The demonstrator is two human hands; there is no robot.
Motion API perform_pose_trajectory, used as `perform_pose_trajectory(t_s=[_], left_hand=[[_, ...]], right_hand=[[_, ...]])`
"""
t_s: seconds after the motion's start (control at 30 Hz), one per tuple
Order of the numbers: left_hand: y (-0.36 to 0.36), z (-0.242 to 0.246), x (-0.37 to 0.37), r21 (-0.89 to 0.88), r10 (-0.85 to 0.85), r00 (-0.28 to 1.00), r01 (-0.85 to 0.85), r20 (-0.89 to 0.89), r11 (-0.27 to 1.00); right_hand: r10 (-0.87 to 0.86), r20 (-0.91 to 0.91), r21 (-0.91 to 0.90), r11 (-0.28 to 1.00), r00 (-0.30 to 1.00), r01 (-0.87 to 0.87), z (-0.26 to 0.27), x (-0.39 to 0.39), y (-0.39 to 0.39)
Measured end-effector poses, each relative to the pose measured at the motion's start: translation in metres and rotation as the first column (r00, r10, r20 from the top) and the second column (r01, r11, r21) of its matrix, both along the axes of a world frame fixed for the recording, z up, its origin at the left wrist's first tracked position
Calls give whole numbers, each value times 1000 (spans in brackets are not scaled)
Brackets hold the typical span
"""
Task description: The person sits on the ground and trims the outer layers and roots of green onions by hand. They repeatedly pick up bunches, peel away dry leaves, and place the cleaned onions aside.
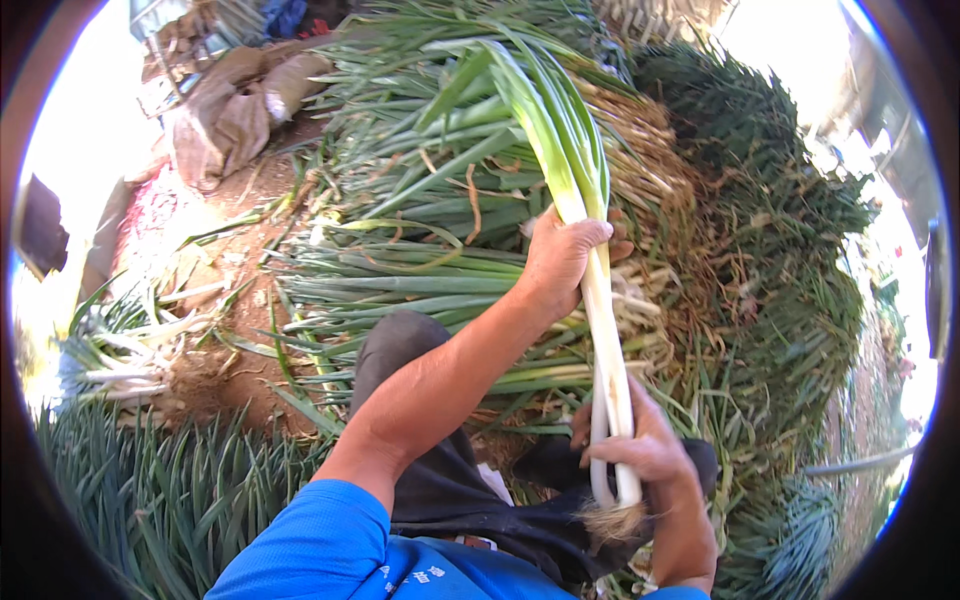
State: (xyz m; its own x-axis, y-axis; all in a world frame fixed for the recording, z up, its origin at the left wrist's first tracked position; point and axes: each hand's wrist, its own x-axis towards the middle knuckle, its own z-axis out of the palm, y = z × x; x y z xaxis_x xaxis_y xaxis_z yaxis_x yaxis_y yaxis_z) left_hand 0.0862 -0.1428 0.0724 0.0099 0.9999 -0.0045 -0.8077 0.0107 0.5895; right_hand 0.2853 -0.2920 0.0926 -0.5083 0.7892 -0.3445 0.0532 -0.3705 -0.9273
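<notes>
Two or more large green onions [606, 330] stretch up across the middle of the view, with green leaves [536, 112] bending over to the left at the top. My left hand [566, 255] grips them where the white stalks turn green, thumb across the front. Lower down, my right hand [649, 450] is around the white stalks, its thumb in front and other fingers partly hidden behind. Just below that hand hang the tan roots [613, 519], over my dark trousers. Beneath my left forearm lie more green onions [420, 281], side by side on the ground.
A large heap of green onions [450, 172] lies ahead, its roots to the right. Darker leaves [795, 300] are piled along the right. At left are loose white stalks [127, 375] on bare soil [259, 300], a sack [217, 120] beyond, and upright leaves [172, 480] nearer me.
</notes>
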Motion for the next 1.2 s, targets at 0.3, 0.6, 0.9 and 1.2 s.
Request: perform_pose_trajectory(t_s=[0.3,0.6,0.9,1.2], left_hand=[[-134,6,-41,26,225,797,-255,-561,967],[-214,134,-281,-164,133,985,-150,-108,975],[-374,196,-528,231,656,686,-615,-314,754],[-550,37,-724,-28,237,-40,-960,-971,-278]], right_hand=[[49,12,74,996,999,-49,20,-104,-22],[34,114,165,985,993,-53,-109,-79,30],[-247,314,76,969,917,235,-218,-43,67],[-137,369,30,990,919,136,-245,-47,66]])
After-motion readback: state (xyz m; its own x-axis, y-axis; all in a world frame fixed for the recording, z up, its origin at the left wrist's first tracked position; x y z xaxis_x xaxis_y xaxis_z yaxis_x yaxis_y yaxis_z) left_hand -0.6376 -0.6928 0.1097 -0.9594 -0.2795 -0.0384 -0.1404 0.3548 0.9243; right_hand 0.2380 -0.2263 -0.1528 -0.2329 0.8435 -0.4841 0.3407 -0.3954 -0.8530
